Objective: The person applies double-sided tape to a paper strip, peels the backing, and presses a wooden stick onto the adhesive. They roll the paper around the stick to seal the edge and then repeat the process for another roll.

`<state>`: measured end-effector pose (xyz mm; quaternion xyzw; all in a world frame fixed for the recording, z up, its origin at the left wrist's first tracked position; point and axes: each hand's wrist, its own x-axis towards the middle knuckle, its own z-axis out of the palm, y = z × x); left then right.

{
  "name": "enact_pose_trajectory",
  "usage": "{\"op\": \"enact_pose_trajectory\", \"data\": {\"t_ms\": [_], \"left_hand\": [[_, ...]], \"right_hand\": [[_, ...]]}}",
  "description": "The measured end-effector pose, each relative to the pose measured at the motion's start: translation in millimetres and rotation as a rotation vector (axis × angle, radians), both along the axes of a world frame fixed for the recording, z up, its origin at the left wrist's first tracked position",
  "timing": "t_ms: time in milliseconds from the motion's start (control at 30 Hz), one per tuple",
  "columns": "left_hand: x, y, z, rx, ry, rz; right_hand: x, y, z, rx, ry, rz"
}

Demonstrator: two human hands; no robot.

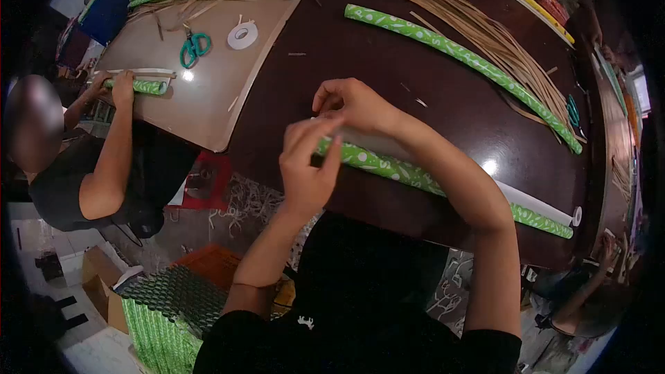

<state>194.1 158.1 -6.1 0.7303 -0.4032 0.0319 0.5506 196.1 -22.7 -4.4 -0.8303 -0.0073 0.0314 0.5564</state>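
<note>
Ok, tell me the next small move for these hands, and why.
Probably steady the near green roll with the left hand: that hand is already at the roll's left end, while the right hand is just beyond it, fingers curled. Whether either hand holds anything is unclear.

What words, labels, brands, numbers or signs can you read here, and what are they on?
"S": on the far green roll; its other letters are too small to read surely.
Near green roll: white print, too small and blurred to read.
Black shirt: white animal emblem, no readable lettering.
</note>
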Motion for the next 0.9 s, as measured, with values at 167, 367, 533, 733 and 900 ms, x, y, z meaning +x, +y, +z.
{"op": "enact_pose_trajectory", "data": {"t_ms": [167,367,533,733,900], "left_hand": [[34.6,7.8,-12.1,0.218,0.101,0.215],[46.3,8.9,-9.2,0.374,0.365,0.165],[43.7,8.8,-10.7,0.214,0.498,0.128],[32.2,5.4,4.6,0.191,0.556,0.182],[31.9,6.6,1.9,0.176,0.577,0.196]], "right_hand": [[-2.9,3.0,7.5,0.102,0.062,-0.012],[-4.5,4.9,5.6,0.088,0.029,-0.031],[-7.6,8.1,10.1,0.055,0.031,-0.05],[-16.3,8.5,10.7,-0.467,-0.488,-0.001],[-18.0,11.2,10.1,-0.612,-0.535,0.015]]}}
